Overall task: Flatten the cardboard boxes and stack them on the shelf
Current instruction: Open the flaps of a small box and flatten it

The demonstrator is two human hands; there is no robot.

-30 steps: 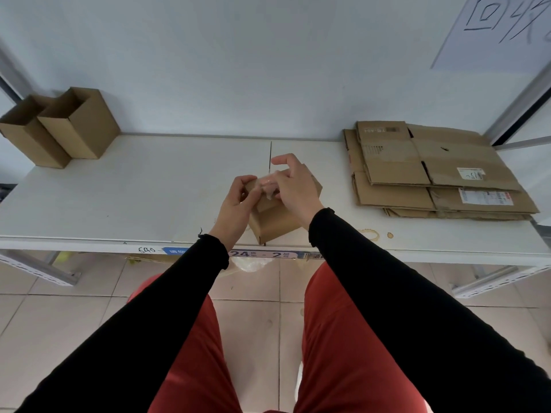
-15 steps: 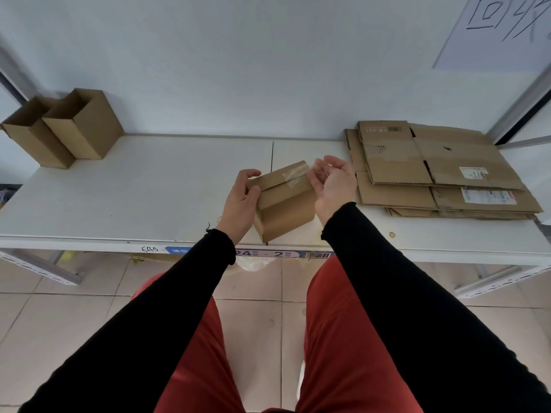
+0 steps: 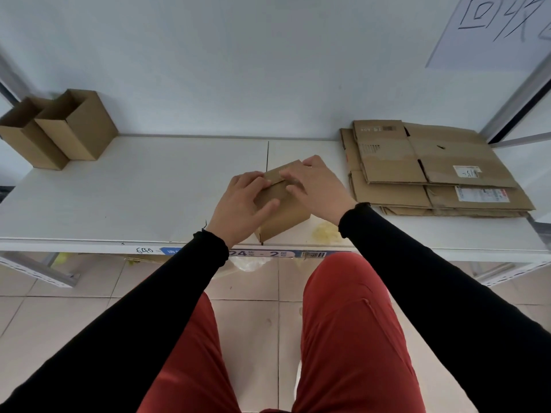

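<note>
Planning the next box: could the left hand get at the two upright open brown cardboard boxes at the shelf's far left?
Probably yes. The white shelf lies bare between the left hand and the upright open brown cardboard boxes. But the hand first has to release the small brown cardboard box it grips.

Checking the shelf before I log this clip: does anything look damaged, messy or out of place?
Small things only. A crumpled yellowish tape wad lies loose on the shelf beside the held box. The top sheet of the flat stack has a small puncture.
</note>
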